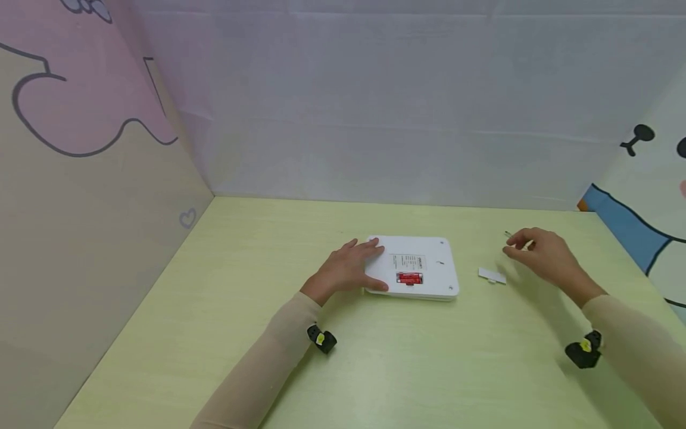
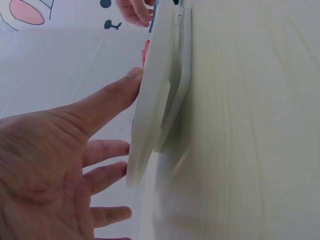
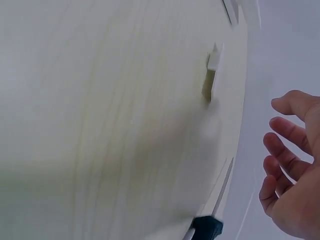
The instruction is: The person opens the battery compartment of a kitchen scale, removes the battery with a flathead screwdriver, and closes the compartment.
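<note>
A white flat device point(image 1: 436, 268) lies on the table with its underside up, showing a label and red batteries point(image 1: 409, 278) in an uncovered compartment. My left hand point(image 1: 348, 267) rests on its left end, fingers spread; the left wrist view shows the thumb and fingers point(image 2: 102, 180) touching it. To the device's right lies a small white battery cover point(image 1: 492, 276), also visible in the right wrist view. My right hand point(image 1: 541, 253) is raised beyond that cover, its fingers loosely bent around nothing. A screwdriver with a dark handle point(image 3: 206, 227) lies near it, mostly hidden in the head view.
The pale yellow-green table point(image 1: 268, 250) meets a whitish back wall point(image 1: 375, 119). Side panels with cartoon drawings point(image 1: 86, 107) stand to the left and right. Each wrist wears a small black camera point(image 1: 321, 338).
</note>
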Tool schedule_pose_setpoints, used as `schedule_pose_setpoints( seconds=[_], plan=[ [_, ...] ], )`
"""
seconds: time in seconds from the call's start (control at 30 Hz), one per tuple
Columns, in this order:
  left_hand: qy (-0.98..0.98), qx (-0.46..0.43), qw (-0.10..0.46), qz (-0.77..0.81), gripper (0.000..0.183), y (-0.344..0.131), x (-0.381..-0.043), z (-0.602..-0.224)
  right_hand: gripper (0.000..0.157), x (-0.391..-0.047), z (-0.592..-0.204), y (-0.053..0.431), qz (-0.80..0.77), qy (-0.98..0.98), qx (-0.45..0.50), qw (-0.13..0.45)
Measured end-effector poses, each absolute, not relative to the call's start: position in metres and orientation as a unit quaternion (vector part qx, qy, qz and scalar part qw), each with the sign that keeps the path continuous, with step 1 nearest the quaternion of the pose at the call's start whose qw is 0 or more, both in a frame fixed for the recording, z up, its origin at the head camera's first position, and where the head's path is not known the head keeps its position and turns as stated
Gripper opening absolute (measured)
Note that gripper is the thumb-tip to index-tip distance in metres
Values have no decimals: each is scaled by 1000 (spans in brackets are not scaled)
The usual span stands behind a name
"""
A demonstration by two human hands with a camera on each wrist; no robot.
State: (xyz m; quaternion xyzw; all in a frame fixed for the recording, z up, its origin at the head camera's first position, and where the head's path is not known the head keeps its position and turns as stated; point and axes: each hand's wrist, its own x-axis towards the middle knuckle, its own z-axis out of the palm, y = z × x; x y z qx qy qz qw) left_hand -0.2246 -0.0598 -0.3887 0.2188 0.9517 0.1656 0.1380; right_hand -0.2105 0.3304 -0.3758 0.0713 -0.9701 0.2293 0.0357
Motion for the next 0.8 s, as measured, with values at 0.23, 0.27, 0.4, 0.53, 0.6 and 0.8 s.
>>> schedule_pose_setpoints(
  seconds=[0.23,0.27,0.4,0.53,0.6,0.8],
  plan=[
    [951,219,139,169,90,-60,-225,-389,23,-218,-372,273,247,-960,129,7],
    [951,218,138,170,90,-60,-225,-389,21,-218,-372,266,248,-959,136,5],
    [951,219,136,171,91,-60,-226,-390,16,-217,-369,240,262,-950,171,-6],
    [951,219,136,170,91,-59,-226,-390,12,-215,-370,223,278,-939,202,-12],
    [951,219,137,168,91,-58,-226,-390,10,-213,-372,217,282,-936,212,-13],
    [950,217,142,172,91,-57,-226,-388,9,-209,-375,205,271,-934,229,-30]
  ],
)
